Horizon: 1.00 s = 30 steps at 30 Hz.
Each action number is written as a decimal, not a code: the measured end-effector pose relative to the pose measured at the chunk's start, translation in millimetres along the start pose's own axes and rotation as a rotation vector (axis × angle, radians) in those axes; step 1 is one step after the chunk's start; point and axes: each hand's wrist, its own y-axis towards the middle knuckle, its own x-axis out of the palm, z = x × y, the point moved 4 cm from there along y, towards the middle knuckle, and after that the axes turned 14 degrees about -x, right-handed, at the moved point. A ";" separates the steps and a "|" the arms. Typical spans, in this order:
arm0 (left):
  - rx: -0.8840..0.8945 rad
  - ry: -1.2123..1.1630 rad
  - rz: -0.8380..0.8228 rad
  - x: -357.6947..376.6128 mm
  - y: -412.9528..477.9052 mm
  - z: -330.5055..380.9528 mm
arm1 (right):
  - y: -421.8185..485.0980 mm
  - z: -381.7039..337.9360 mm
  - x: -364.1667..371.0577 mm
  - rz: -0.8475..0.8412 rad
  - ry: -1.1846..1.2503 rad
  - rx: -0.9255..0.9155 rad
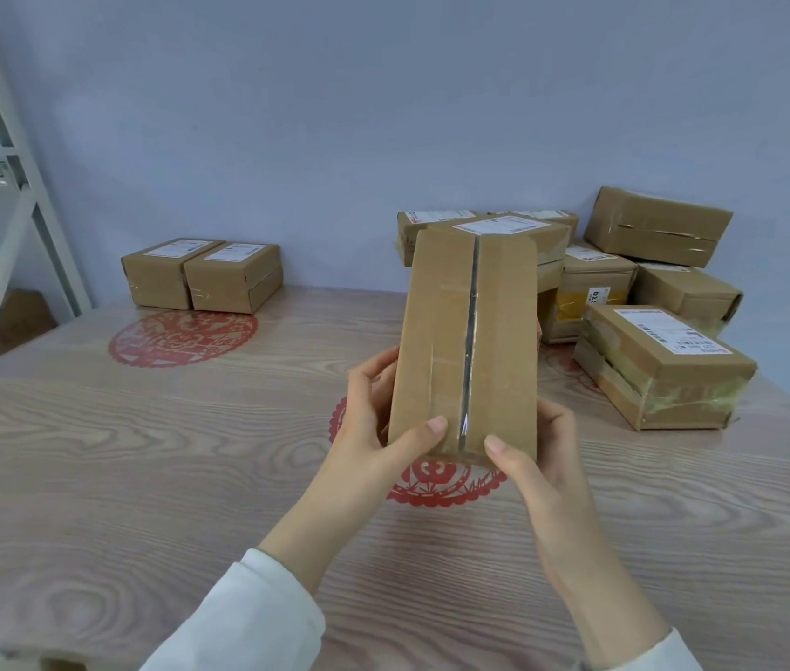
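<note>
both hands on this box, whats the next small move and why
Probably tip the box back so that its label faces up, ready to set down. The left hand and right hand grip its lower end above the table, with the taped seam toward the camera. The two boxes at the left lie side by side, labels up.

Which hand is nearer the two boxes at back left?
Left. The left hand grips the left edge of the held carton, on the side toward the two boxes; the right hand grips its lower right corner, farther away. Neither touches them.
</note>
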 end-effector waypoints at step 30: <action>-0.078 0.136 0.035 -3.5 -2.5 1.5 | 1.5 -4.4 3.9 -0.065 -0.136 -0.079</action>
